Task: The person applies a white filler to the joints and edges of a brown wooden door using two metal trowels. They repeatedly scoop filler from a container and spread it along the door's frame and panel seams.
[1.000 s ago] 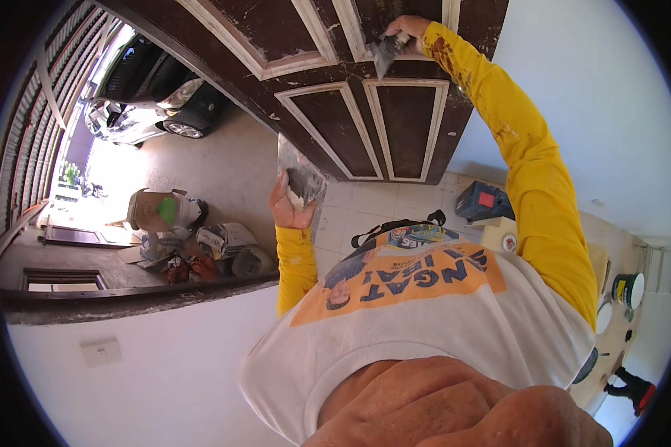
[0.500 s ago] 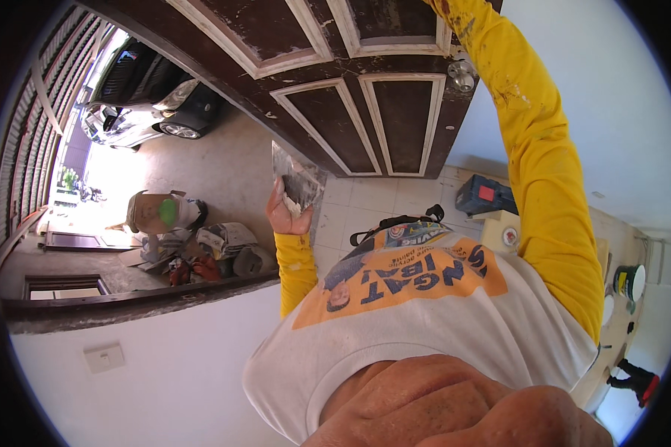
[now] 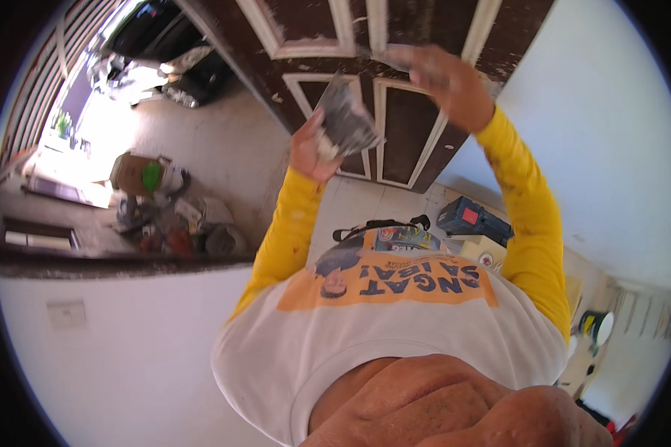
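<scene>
My left hand (image 3: 314,154) grips a flat, grey metal plate (image 3: 348,123) smeared with pale putty, a lump of it by my fingers. It is raised before the lower part of a dark brown panelled door (image 3: 408,123) with whitish mouldings. My right hand (image 3: 455,88), to the right and a little higher, is closed around what looks like a putty knife (image 3: 380,56). Its thin blade points left toward the middle of the door and is smeared by motion. Both my arms wear yellow sleeves spotted with paint.
A dark toolbox (image 3: 473,220) stands on the tiled floor near the right wall. Farther right is a paint bucket (image 3: 596,326). Through the doorway at left are a cardboard box (image 3: 129,173), piled sacks (image 3: 205,216) and a parked car (image 3: 194,78).
My right hand has come down from the upper door, near the top edge of view, toward my left hand. My left hand has risen with the plate and moved right. The view has shifted slightly.
</scene>
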`<state>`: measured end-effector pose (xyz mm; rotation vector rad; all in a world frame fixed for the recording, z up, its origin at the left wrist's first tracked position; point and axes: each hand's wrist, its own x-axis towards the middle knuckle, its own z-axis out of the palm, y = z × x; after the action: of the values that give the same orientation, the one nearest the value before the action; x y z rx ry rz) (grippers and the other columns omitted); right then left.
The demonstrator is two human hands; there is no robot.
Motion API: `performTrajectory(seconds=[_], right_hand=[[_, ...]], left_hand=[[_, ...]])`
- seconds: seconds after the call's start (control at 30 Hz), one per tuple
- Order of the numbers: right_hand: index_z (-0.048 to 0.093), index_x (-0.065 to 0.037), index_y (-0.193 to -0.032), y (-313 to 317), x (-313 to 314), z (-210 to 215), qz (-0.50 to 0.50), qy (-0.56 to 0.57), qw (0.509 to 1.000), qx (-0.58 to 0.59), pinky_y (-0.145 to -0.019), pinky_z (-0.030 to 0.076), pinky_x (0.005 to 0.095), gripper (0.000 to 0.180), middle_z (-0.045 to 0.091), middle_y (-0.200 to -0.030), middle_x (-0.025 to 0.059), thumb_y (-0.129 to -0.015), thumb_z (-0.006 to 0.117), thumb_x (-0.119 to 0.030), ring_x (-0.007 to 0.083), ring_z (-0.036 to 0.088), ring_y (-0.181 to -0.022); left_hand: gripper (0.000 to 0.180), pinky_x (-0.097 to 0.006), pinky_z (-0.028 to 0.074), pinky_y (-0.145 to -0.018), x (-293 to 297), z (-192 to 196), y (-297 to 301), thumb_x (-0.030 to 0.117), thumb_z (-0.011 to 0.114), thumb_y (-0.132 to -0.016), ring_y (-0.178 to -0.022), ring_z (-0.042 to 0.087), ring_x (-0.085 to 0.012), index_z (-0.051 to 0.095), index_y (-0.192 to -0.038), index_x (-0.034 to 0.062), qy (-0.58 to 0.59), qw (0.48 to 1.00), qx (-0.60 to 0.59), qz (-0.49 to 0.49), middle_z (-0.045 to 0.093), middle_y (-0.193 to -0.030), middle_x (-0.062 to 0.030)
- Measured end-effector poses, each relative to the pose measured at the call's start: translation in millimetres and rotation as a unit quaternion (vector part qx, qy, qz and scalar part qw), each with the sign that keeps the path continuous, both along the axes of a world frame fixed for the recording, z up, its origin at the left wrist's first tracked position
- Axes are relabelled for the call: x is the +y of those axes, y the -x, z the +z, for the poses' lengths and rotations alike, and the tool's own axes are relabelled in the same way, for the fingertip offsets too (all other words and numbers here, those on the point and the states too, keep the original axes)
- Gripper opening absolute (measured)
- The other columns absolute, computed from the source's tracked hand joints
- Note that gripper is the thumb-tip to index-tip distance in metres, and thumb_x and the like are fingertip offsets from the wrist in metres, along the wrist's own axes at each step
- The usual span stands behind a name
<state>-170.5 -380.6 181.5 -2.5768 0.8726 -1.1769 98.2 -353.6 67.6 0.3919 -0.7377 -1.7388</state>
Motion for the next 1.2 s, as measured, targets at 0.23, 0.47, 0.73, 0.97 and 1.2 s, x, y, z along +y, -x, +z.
performTrajectory(seconds=[0.23,0.47,0.73,0.97,1.2], right_hand=[[0.06,-0.012,-0.126,37,23,-74,-0.019,0.165,0.959,0.229,-0.101,0.044,0.0388,0.047,0.06,-0.127,0.0051,-0.081,0.06,0.001,0.0275,0.055,-0.115],[0.061,-0.001,-0.111,1,48,-71,0.112,-0.514,0.597,-0.606,-0.08,0.056,0.033,0.02,0.068,-0.103,0.0105,-0.093,0.055,-0.006,0.0202,0.068,-0.091],[0.061,-0.005,-0.107,-31,35,-68,0.234,-0.649,0.418,-0.591,-0.077,0.059,0.0366,0.017,0.069,-0.101,0.0074,-0.093,0.057,-0.012,0.0204,0.068,-0.089],[0.056,-0.002,-0.118,-16,34,-59,0.237,-0.381,0.588,-0.674,-0.085,0.052,0.0369,0.031,0.063,-0.111,0.0122,-0.092,0.06,-0.018,0.0218,0.062,-0.101],[0.044,0.006,-0.129,-89,38,-75,-0.017,0.082,0.78,-0.62,-0.09,0.045,0.0295,0.053,0.058,-0.117,0.0131,-0.095,0.059,-0.031,0.0184,0.056,-0.101]], left_hand=[[0.038,-0.041,0.047,-0.099,-1,12,18,0.022,0.055,-0.092,-0.11,0.061,-0.0275,0.055,-0.125,0.0029,-0.003,0.996,-0.029,0.086,0.063,-0.12,-0.0126],[0.039,-0.045,0.043,-0.101,-19,18,5,0.009,0.055,-0.094,-0.115,0.058,-0.0374,0.051,-0.132,0.0007,0.278,0.899,-0.196,0.276,0.059,-0.126,-0.0188],[0.058,-0.047,0.039,-0.107,1,53,9,-0.011,0.068,-0.064,-0.122,0.055,-0.0347,0.063,-0.119,0.0052,0.643,0.607,-0.389,0.259,0.062,-0.126,-0.016],[0.025,-0.037,0.051,-0.094,3,10,-36,-0.001,0.058,-0.084,-0.112,0.063,-0.024,0.064,-0.107,0.0063,0.612,0.532,-0.578,0.096,0.065,-0.118,-0.0139],[0.029,-0.041,0.049,-0.096,1,57,32,0.021,0.051,-0.097,-0.106,0.062,-0.0232,0.06,-0.119,0.0036,0.089,0.965,0.108,0.223,0.064,-0.117,-0.0079]])
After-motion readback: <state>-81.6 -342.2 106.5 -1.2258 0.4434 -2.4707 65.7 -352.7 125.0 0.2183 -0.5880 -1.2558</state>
